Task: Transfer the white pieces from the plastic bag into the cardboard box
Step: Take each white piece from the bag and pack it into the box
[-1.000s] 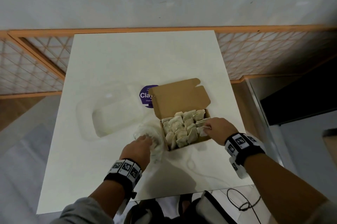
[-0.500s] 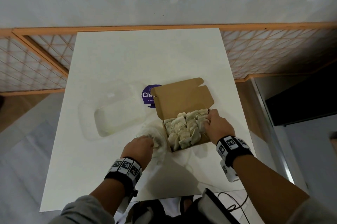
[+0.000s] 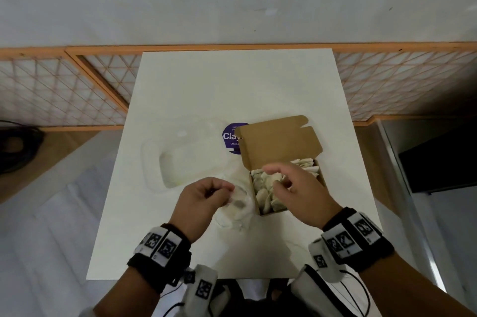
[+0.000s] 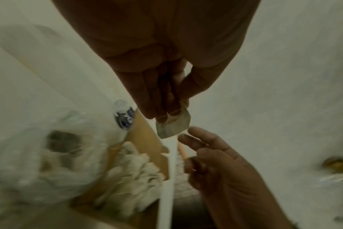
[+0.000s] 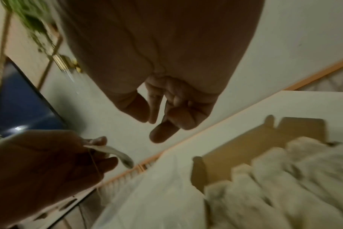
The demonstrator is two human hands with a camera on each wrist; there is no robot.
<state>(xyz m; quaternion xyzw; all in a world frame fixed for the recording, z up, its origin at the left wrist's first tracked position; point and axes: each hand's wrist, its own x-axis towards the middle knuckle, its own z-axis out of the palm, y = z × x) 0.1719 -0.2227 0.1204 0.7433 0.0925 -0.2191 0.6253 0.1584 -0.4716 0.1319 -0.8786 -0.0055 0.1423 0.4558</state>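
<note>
The open cardboard box (image 3: 281, 146) sits right of the table's middle, lid up, packed with white pieces (image 3: 265, 187). The crumpled clear plastic bag (image 3: 238, 207) lies against the box's left side. My left hand (image 3: 222, 192) hovers above the bag and pinches one white piece (image 4: 173, 125) between thumb and fingers. My right hand (image 3: 273, 177) hangs over the box with loosely spread fingers (image 4: 198, 136) that hold nothing, a short gap from the piece. The right wrist view shows the held piece (image 5: 112, 152) left of the box (image 5: 225, 155).
A clear plastic tray (image 3: 180, 161) lies left of the box, with a round purple label (image 3: 230, 136) behind the lid. The white table (image 3: 232, 84) ends close to my wrists. A wooden lattice screen (image 3: 64, 89) runs behind it.
My left hand has lifted out of the bag with a white piece. My right hand has left the box's right side, risen and moved left toward the left hand.
</note>
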